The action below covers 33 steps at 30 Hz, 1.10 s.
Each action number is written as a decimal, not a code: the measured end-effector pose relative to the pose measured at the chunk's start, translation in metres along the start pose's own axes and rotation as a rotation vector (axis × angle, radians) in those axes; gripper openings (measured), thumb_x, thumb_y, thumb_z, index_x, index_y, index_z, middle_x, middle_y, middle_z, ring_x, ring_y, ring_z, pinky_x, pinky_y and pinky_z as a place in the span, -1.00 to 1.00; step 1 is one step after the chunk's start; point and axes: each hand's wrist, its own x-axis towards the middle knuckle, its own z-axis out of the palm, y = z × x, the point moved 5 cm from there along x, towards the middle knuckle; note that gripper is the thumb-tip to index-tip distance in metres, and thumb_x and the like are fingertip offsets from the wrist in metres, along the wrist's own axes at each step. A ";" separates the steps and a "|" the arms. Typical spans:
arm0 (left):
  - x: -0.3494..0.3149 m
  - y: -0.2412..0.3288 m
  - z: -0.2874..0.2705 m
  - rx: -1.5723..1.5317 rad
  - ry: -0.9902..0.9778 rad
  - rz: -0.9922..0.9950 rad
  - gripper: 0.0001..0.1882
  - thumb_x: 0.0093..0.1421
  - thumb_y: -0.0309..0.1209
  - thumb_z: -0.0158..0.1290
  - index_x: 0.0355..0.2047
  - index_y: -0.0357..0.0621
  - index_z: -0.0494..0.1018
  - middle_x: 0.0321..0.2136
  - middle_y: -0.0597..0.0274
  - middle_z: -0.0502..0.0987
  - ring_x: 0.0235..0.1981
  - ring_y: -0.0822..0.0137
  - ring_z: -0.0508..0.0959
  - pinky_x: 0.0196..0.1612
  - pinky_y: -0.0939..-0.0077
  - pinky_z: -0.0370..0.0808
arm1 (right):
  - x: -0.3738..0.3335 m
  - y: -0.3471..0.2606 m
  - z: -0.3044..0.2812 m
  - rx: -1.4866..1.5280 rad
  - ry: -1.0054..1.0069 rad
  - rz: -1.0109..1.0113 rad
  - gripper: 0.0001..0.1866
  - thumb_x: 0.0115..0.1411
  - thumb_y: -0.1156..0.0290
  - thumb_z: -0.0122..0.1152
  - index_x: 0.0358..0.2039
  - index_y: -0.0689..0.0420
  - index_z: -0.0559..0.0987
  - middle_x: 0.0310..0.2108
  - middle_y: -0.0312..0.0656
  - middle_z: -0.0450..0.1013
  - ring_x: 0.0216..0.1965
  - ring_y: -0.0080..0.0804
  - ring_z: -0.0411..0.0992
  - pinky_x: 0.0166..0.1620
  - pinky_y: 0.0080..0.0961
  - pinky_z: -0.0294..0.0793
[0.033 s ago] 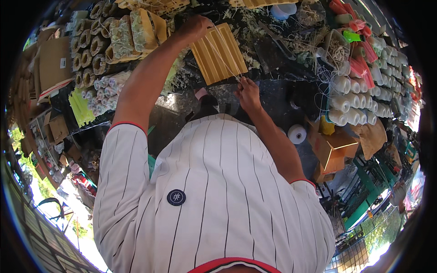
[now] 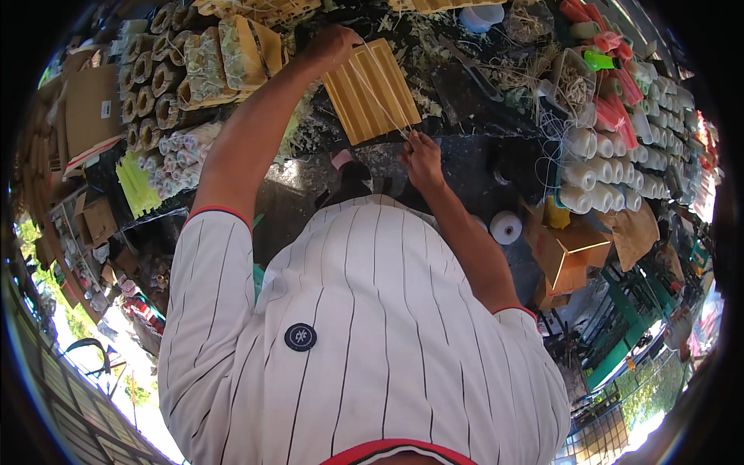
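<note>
Left hand (image 2: pixel 332 48), arm extended, sits at the far-left corner of the grooved yellow board (image 2: pixel 363 102), grip indeterminable; right hand (image 2: pixel 422 159), forearm angled inward, pinches pale cord (image 2: pixel 376 97); board lies on worktop (image 2: pixel 496 118)

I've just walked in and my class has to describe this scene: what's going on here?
A person in a white striped shirt has both hands on pale strands that run diagonally over a grooved yellow block. The left hand is at the block's far left corner; the right hand pinches the strands just off its near right corner. The block lies on a dark bench strewn with scraps.
</note>
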 end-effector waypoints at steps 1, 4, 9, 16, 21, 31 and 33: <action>0.003 -0.008 0.006 0.020 0.049 -0.011 -0.64 0.24 -0.60 0.05 -0.02 -0.09 0.70 -0.21 -0.17 0.69 -0.19 -0.16 0.70 -0.10 0.00 0.70 | 0.007 -0.002 0.004 -0.007 -0.015 -0.026 -0.77 0.55 0.27 0.07 -0.22 0.11 0.52 -0.52 -0.43 0.28 -0.56 -0.60 0.19 -0.40 -0.43 0.37; 0.012 -0.014 0.023 -0.009 0.011 -0.144 -0.61 0.30 -0.59 0.02 0.07 -0.06 0.67 -0.16 -0.21 0.69 -0.17 -0.15 0.71 -0.10 -0.03 0.71 | 0.016 -0.008 0.005 -0.112 0.022 -0.100 -0.74 0.55 0.28 0.07 -0.18 0.19 0.58 -0.53 -0.41 0.28 -0.57 -0.61 0.19 -0.38 -0.44 0.38; 0.005 -0.005 0.028 -0.064 -0.137 -0.407 -0.64 0.32 -0.57 0.10 0.08 -0.04 0.67 -0.27 -0.07 0.72 -0.30 -0.09 0.72 -0.23 0.03 0.69 | 0.017 -0.019 -0.001 -0.214 0.105 -0.141 -0.69 0.51 0.32 0.12 -0.20 0.36 0.63 -0.57 -0.32 0.37 -0.60 -0.56 0.29 -0.48 -0.45 0.39; -0.026 -0.013 0.022 -0.170 0.005 -0.198 -0.69 0.32 -0.58 0.14 0.04 -0.11 0.68 -0.18 -0.11 0.70 -0.28 -0.04 0.71 -0.22 0.06 0.69 | 0.014 -0.031 -0.019 -0.532 0.171 -0.186 -0.71 0.46 0.32 0.18 -0.14 0.31 0.70 -0.58 -0.31 0.45 -0.60 -0.55 0.38 -0.50 -0.47 0.38; -0.014 -0.018 0.025 -0.124 -0.089 -0.205 -0.69 0.32 -0.64 0.10 0.00 -0.14 0.68 -0.09 -0.08 0.67 -0.15 -0.02 0.69 -0.12 0.09 0.69 | 0.002 -0.012 -0.005 -0.502 0.184 -0.126 -0.71 0.47 0.31 0.15 -0.19 0.32 0.65 -0.56 -0.30 0.41 -0.58 -0.51 0.37 -0.47 -0.47 0.40; 0.009 -0.019 0.024 -0.135 -0.227 -0.110 -0.73 0.34 -0.56 0.16 0.03 -0.17 0.65 -0.21 -0.10 0.69 -0.23 0.00 0.71 -0.22 0.00 0.67 | -0.001 -0.020 -0.011 -0.629 0.266 -0.128 -0.66 0.43 0.26 0.22 -0.25 0.33 0.70 -0.51 -0.17 0.57 -0.59 -0.48 0.47 -0.45 -0.47 0.47; 0.010 -0.020 0.024 -0.180 -0.246 -0.126 -0.75 0.35 -0.54 0.17 0.03 -0.16 0.65 -0.22 -0.09 0.68 -0.24 0.03 0.71 -0.24 -0.01 0.66 | 0.000 -0.022 -0.010 -0.694 0.292 -0.104 -0.65 0.42 0.25 0.23 -0.24 0.34 0.70 -0.50 -0.16 0.58 -0.59 -0.49 0.48 -0.44 -0.46 0.48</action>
